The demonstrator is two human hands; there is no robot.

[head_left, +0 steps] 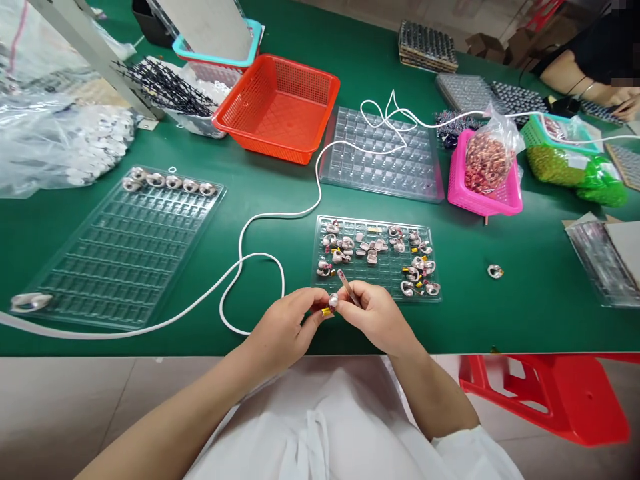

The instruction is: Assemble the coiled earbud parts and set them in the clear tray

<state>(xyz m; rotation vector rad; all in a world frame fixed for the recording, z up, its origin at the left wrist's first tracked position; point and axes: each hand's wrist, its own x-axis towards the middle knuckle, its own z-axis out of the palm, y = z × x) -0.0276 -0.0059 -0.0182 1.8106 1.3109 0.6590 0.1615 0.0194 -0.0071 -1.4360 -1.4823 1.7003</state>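
Near the table's front edge, my left hand (pixel 287 327) pinches a small silvery rounded shell (pixel 333 301) with a gold tab, which looks like an earbud part. My right hand (pixel 377 317) has its fingers closed round a flat metal tool (pixel 349 287), apparently tweezers, its broad end pointing up and away. The right fingertips meet the shell, and the tool's tip is hidden by them. Just beyond both hands lies a clear compartment tray (pixel 370 283) with several similar silvery parts, some with gold tabs, and small loose pale pieces.
To the left, another clear tray (pixel 125 247) carries several silvery shells. A white cable (pixel 260 215) winds across the green table. Farther back are a red basket (pixel 280 110), a stacked clear tray (pixel 380 160) and a pink basket (pixel 485 200). One loose shell (pixel 495 271) lies right. A co-worker's arm (pixel 565 70) shows far right.
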